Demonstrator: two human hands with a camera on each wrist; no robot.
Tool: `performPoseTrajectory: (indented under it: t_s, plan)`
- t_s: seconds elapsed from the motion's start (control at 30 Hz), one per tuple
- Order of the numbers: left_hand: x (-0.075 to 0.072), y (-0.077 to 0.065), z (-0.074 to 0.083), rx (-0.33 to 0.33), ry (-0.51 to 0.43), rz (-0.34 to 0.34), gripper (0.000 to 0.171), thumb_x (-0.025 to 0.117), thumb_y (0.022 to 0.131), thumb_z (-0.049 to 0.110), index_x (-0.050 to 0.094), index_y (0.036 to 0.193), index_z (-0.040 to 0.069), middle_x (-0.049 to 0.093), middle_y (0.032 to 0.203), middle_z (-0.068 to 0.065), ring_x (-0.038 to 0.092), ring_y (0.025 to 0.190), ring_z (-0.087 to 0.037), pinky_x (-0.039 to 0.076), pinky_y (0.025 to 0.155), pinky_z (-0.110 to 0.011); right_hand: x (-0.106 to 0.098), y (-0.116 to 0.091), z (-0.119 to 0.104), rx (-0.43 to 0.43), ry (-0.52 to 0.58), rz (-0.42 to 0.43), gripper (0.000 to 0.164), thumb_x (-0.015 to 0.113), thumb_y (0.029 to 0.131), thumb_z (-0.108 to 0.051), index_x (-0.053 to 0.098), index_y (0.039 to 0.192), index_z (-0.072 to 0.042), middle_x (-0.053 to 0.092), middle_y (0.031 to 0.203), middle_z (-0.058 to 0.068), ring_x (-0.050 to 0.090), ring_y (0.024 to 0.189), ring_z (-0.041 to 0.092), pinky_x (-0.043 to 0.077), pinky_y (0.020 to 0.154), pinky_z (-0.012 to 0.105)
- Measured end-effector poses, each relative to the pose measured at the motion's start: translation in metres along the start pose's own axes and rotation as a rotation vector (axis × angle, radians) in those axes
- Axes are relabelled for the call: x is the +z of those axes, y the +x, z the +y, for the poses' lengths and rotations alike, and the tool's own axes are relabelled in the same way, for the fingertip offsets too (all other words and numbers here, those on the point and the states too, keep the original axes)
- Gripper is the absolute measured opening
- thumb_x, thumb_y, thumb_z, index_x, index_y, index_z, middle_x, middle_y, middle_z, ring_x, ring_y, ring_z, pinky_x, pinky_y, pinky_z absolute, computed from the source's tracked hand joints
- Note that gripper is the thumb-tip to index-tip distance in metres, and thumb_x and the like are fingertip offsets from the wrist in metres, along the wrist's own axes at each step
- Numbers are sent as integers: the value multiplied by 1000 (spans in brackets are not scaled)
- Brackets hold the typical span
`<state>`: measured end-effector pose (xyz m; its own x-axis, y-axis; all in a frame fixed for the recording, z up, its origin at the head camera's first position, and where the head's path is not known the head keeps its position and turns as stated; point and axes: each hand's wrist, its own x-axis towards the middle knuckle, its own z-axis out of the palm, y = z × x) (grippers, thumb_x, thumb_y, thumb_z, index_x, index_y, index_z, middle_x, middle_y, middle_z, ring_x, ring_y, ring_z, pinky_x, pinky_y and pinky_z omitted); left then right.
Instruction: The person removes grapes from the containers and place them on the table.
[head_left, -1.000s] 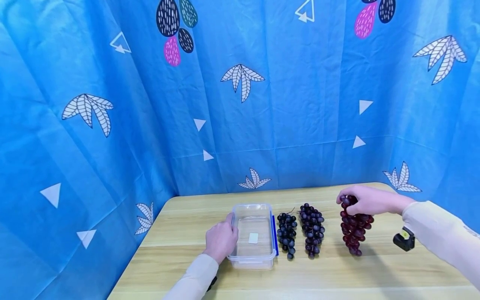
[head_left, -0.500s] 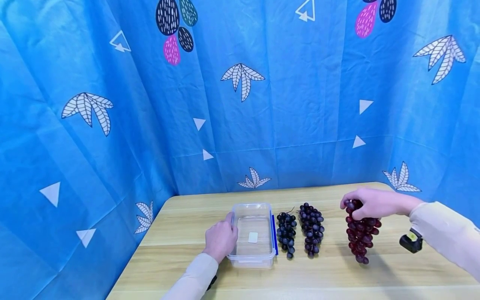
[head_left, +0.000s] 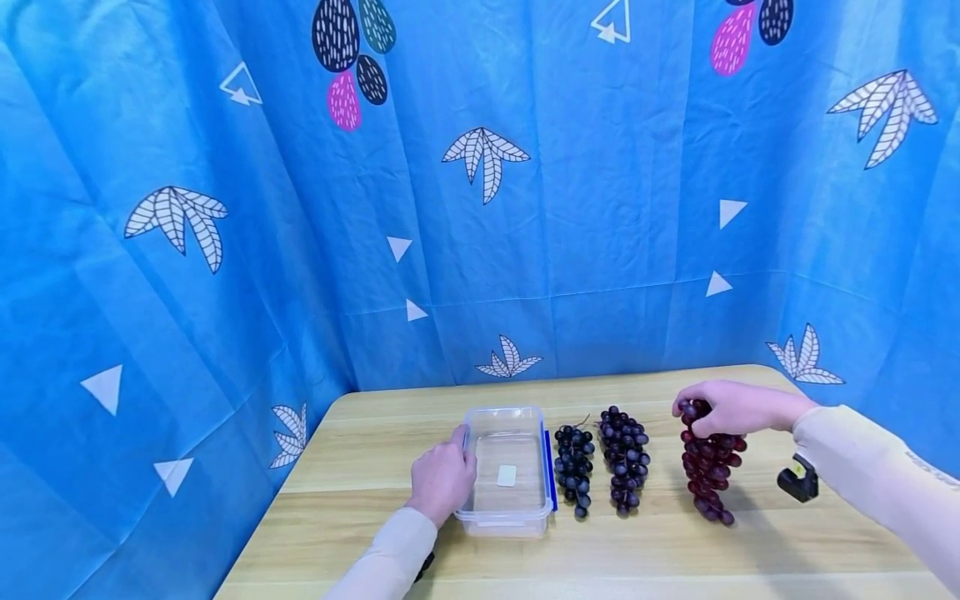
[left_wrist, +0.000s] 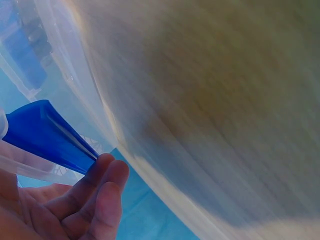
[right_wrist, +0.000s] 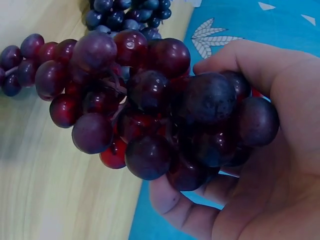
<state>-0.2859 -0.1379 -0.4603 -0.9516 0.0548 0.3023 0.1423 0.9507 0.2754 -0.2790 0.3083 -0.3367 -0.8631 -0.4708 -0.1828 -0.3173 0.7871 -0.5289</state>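
With its upper end held in my right hand (head_left: 731, 407), a bunch of dark red grapes (head_left: 708, 475) hangs tip down over the right part of the table. The right wrist view shows the thumb and fingers curled round the thick end of the red bunch. My left hand (head_left: 441, 477) grips the left side of a clear plastic container (head_left: 504, 522) that has no lid on. A blue side latch (left_wrist: 50, 137) sticks out there, and fingertips touch its edge. Two bunches of blackish grapes, a shorter one (head_left: 574, 468) and a longer one (head_left: 624, 458), lie right of the container.
The wooden table (head_left: 360, 467) ends at a blue patterned curtain (head_left: 600, 208) behind and on both sides. A second blue latch (head_left: 550, 471) sticks out on the container's right side, close to the shorter black bunch. A small white label (head_left: 506, 476) shows at the container's bottom.
My right hand has shifted slightly right and then back left, carrying the red grapes, whose lower end swings a little. The left hand and the container stay in place.
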Motion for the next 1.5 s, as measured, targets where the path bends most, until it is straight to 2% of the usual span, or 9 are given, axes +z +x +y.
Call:
performPoseTrajectory:
  t_s: [0.27,0.5,0.93,1.03,1.17,1.27,1.3,1.37,1.5]
  plan:
    - [-1,0,0,-3,-20,1,49,57,97,27,55,142,12,74,98,-14,54,57,-16,43,48,-34,1,14,14,4,-11,27,35,68,85,-12,65,120,-9,65,107,7,56,84,17,48,67,33]
    - [1,0,-1,0,-19,4,48,56,97,28,55,143,12,74,95,-14,52,56,-16,43,48,-34,4,26,23,13,-8,49,38,69,85,-12,64,121,-4,66,109,9,57,86,18,49,68,34]
    - [1,0,0,1,-17,9,49,56,96,27,55,142,12,72,89,-12,50,54,-15,41,48,-33,13,53,46,-10,-65,116,44,72,84,-17,63,124,0,66,121,17,62,103,25,51,83,39]
    - [0,-1,1,3,-12,16,48,57,96,27,56,141,12,73,89,-12,54,56,-17,42,48,-35,16,58,49,-16,-62,135,44,72,84,-15,63,124,2,66,118,19,62,97,25,51,76,37]
    - [-2,-2,2,12,-11,32,47,59,95,26,58,140,11,74,92,-14,62,62,-21,46,50,-38,20,67,52,-10,-47,148,44,70,85,-13,60,124,5,66,110,19,58,76,18,48,57,34]
    - [-3,-2,3,16,-14,32,47,58,95,27,57,140,11,74,93,-14,63,65,-21,48,52,-39,22,73,56,23,-24,155,45,70,87,-12,59,127,5,65,107,17,51,60,14,46,50,33]
    - [-3,-1,3,15,-14,29,48,58,96,27,57,141,11,74,94,-14,63,65,-21,48,53,-39,23,75,57,26,-29,157,46,69,87,-12,58,129,6,65,107,18,51,60,14,46,51,33]
    - [-3,-1,3,14,-13,24,48,58,96,27,57,141,11,74,95,-13,63,65,-21,48,53,-39,24,79,59,35,-44,168,49,70,87,-12,57,130,6,65,110,20,55,65,17,49,57,36]
    - [-3,-1,3,13,-12,22,48,58,96,27,56,141,11,74,94,-14,64,66,-22,48,53,-40,27,86,61,17,-105,196,52,71,84,-13,57,131,8,65,118,27,62,95,30,52,78,45]
